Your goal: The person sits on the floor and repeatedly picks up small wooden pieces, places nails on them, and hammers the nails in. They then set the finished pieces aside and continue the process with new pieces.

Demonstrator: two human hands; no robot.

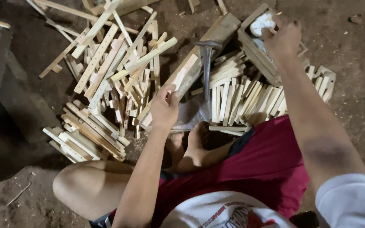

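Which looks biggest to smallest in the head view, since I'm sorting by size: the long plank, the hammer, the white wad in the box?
1. long plank
2. hammer
3. white wad, partly hidden by the right hand

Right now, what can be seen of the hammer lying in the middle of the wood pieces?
The hammer looks like grey metal, with its head at the far end and a straight shaft running toward the person. It lies flat across a pale wooden plank, beside a row of short wooden slats. Neither hand holds it; the left hand grips a small wooden piece just beside its shaft.
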